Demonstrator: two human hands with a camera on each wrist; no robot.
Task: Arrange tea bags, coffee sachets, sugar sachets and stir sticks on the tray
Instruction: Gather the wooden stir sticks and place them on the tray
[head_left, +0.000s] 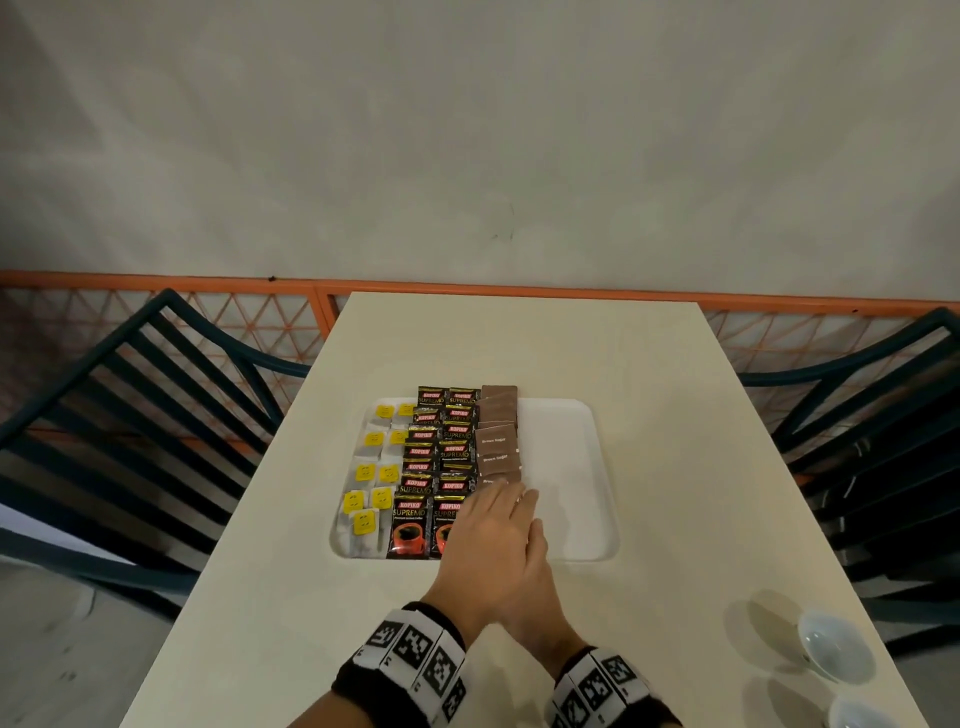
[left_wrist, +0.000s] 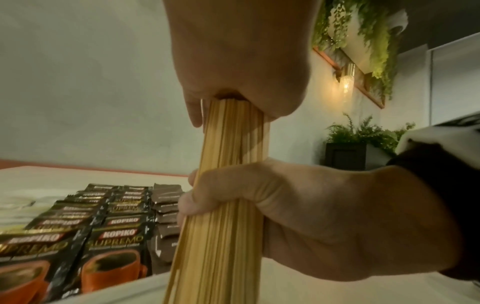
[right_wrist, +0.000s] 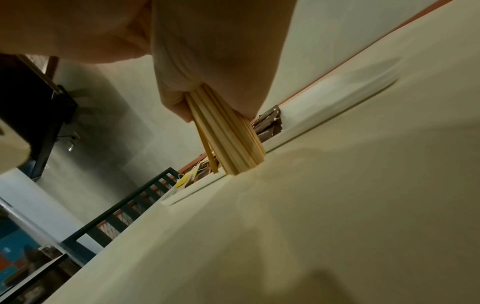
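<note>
A white tray (head_left: 571, 467) lies on the cream table. It holds tea bags with yellow tags (head_left: 371, 478) on the left, black coffee sachets (head_left: 436, 467) in the middle and brown sugar sachets (head_left: 498, 441) beside them. Its right half is bare. Both hands grip one upright bundle of wooden stir sticks (left_wrist: 228, 185) at the tray's front edge. My left hand (left_wrist: 233, 61) grips the top, my right hand (left_wrist: 298, 216) grips lower down. The stick ends (right_wrist: 241, 166) stand on the table by the tray rim. In the head view my left hand (head_left: 493, 525) hides the sticks.
Two small white dishes (head_left: 831, 644) sit at the table's front right corner. Dark slatted chairs stand on the left (head_left: 130, 415) and on the right (head_left: 883, 415). An orange railing (head_left: 208, 286) runs behind the table.
</note>
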